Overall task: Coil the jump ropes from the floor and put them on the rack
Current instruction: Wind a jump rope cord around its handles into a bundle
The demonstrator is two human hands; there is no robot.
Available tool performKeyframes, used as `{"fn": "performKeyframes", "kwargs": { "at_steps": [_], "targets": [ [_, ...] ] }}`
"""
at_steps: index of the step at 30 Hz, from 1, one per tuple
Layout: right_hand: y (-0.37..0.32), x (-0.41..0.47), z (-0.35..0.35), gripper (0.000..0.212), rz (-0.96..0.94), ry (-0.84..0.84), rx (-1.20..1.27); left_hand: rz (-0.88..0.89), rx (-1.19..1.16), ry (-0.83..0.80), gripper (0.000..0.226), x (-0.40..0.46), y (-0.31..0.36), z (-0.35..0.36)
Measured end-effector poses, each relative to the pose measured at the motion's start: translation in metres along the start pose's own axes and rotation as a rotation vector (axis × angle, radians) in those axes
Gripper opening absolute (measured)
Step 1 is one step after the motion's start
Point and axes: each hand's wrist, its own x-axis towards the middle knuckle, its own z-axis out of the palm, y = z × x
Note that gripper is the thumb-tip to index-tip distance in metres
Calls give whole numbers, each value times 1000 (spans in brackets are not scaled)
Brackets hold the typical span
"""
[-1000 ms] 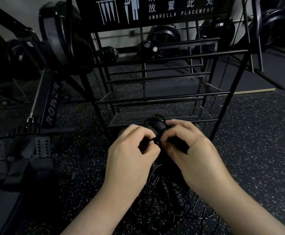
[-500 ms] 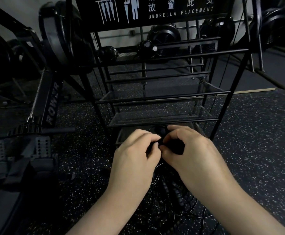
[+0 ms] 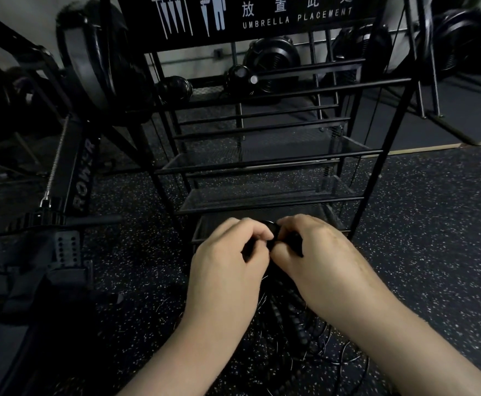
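A black jump rope (image 3: 289, 315) hangs between my two hands in front of the black wire rack (image 3: 265, 161). Its ribbed handles and thin cord loops trail down to the speckled floor below my wrists. My left hand (image 3: 227, 258) and my right hand (image 3: 310, 252) meet at the top of the bundle, fingers curled and pinching it close together. The part they grip is mostly hidden by the fingers. Two coiled black ropes (image 3: 176, 88) (image 3: 239, 78) rest on the rack's upper shelf.
A rowing machine (image 3: 76, 178) with its footplates stands at the left, close to the rack. Fans and other gym gear line the back wall. A raised platform edge (image 3: 462, 141) runs at the right rear. Speckled rubber floor spreads to the right.
Both hands have sunk slightly with the bundle, from the level of the second-lowest shelf to the lowest one. The round black part that stuck up between them is now almost covered.
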Motion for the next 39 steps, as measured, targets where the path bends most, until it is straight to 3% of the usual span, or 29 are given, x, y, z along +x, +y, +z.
{"fn": "performKeyframes", "kwargs": {
  "at_steps": [5,8,11,14,15,18,23,29,32,35,39],
  "targets": [
    [4,3,6,26,-91,31,45,-137,-109,40,21,0,1,0],
    [8,6,10,6,-103,150,196,-220,-251,83,21,3,-1,-1],
    [9,5,13,11,-123,214,311,-475,-466,-26,55,5,-10,1],
    [8,4,19,13,-150,174,333,-694,-826,-153,92,5,-18,4],
    [8,4,20,15,-155,156,327,-722,-875,-148,93,6,-20,3],
    [7,4,22,17,-162,130,327,-716,-900,-136,66,8,-22,-2],
    [5,0,22,31,-99,124,395,-722,-914,-156,49,10,-19,-7],
    [5,0,23,65,-109,115,346,-742,-953,-170,60,10,-18,-6],
    [7,1,25,78,-74,53,356,-723,-965,-161,42,11,-16,-6],
    [10,4,25,69,106,-30,540,-734,-998,-119,38,16,-14,-7],
    [9,8,24,28,341,-175,1013,-758,-994,-95,42,27,-14,-8]
  ]
}}
